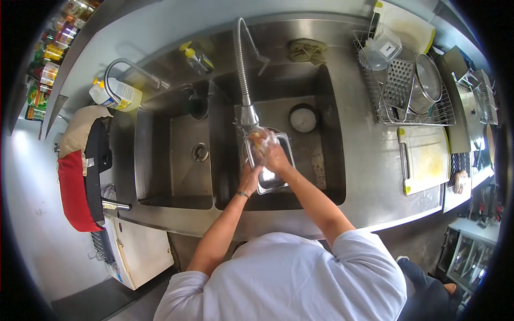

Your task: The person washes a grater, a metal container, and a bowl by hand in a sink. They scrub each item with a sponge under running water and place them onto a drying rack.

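Note:
Over the right sink basin [332,182], a rectangular metal pan [274,179] is held tilted beneath the running faucet head [248,115]. My left hand [249,177] is closed on the pan's near left side. My right hand [276,159] is curled over the pan's upper part, under the splashing water. Something yellowish and blurred [260,141] shows at its fingers; spray hides what it is. A round dark bowl with a whitish inside [303,120] sits on the basin floor to the right of the pan.
A dark round vessel [197,107] stands in the left basin [182,155]. Behind are a soap bottle [198,59], a large jug [120,96] and a cloth [307,51]. On the right stand a wire dish rack [388,115] with a grater [398,83] and a cutting board [425,158].

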A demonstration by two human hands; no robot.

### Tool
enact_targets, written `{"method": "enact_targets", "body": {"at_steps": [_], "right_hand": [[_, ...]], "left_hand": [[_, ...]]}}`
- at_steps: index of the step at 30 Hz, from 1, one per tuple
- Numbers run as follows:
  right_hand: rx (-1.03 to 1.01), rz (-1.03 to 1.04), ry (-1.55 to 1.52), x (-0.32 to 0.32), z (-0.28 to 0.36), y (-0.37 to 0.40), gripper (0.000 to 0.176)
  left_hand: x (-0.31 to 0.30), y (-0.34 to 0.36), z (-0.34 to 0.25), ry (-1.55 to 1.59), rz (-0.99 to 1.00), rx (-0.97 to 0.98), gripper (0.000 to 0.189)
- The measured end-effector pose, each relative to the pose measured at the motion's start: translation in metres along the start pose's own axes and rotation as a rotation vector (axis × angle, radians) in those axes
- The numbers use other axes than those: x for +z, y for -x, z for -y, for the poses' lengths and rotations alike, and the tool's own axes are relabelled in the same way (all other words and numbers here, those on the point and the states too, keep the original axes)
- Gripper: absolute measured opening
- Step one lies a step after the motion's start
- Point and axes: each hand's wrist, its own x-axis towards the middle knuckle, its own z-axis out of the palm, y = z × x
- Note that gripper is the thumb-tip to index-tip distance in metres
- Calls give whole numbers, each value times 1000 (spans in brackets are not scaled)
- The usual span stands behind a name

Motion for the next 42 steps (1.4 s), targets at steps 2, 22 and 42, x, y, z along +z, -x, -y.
{"method": "enact_targets", "body": {"at_steps": [2, 22, 42], "right_hand": [[37, -47, 125, 4, -13, 8, 58], [199, 629, 94, 32, -23, 21, 51], [44, 787, -66, -15, 31, 16, 58]], "left_hand": [[-5, 1, -3, 184, -51, -40, 76], [-13, -15, 6, 135, -156, 37, 64], [-51, -48, -19, -21, 143, -48, 55]]}}
